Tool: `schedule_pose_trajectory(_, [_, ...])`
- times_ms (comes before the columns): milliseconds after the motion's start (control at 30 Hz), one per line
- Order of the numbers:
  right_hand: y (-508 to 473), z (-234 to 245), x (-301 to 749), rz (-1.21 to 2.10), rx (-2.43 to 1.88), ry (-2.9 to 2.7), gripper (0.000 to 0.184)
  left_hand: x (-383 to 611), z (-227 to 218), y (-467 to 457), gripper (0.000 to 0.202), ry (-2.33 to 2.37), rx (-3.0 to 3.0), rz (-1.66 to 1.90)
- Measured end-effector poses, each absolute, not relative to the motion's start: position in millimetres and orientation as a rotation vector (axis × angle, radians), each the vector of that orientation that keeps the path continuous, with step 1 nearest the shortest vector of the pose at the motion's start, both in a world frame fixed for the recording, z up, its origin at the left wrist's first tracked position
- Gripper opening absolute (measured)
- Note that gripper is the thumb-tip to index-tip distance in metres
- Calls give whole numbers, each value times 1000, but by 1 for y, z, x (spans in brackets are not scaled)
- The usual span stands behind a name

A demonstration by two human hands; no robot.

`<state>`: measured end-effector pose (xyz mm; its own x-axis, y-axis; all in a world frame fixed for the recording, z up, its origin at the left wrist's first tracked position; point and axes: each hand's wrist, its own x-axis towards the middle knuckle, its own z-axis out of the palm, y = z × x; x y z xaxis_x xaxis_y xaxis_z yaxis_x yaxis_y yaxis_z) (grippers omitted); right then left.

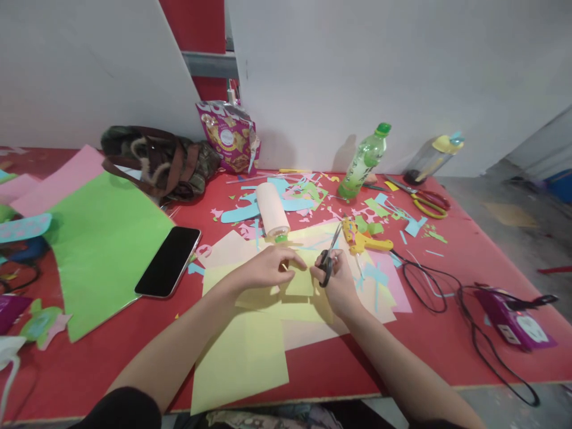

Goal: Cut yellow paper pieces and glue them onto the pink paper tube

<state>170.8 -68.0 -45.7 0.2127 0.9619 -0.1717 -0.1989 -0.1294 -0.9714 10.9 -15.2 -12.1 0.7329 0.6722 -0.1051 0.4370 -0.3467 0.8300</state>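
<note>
My right hand [338, 283] is closed around scissors [328, 265] with black handles, their blades slanting up and away. My left hand [270, 268] is curved over a yellow sheet of paper [298, 285], thumb and forefinger a little apart. A tiny yellow bit shows between those fingers; whether they touch it I cannot tell. Under both hands lie layered yellow and pale pink sheets. Just beyond my left hand is a pale paper-wrapped bottle [271, 208] with a green cap, lying across blue paper strips [241, 213]. A yellow glue gun [366, 238] rests near the scissor tips.
On the red table [170, 351] lie a phone [168, 262], a large green sheet [98, 238] and scattered paper scraps. Farther back are a bag [165, 161], a snack pouch [230, 137], a green bottle [364, 161], a tumbler [431, 159] and pliers [429, 201]. A cord [467, 333] runs right to a purple box [513, 322].
</note>
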Motion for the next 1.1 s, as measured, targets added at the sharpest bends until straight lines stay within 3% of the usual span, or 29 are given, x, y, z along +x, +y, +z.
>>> schedule_pose_trajectory(267, [-70, -43, 170, 1339, -1331, -838, 37, 12, -19, -14, 29, 1117, 1822, 426])
schedule_pose_trajectory(533, [-69, -42, 172, 1177, -1292, -835, 34, 9, -12, -12, 23, 1106, 1781, 373])
schedule_pose_trajectory(767, [-70, -42, 172, 1246, -1259, -850, 35, 6, -12, -12, 12, 1070, 1858, 452])
schedule_pose_trajectory(867, [-70, -43, 171, 1310, -1250, -902, 35, 6, -11, -13, 20, 1020, 1861, 529])
schedule_pose_trajectory(967, [-71, -46, 170, 1341, -1221, -978, 35, 8, -11, -15, 33, 959, 1889, 465])
schedule_pose_trajectory(1100, [-72, -48, 169, 1357, -1203, -1018, 35, 11, -10, -16, 19, 932, 2089, 233])
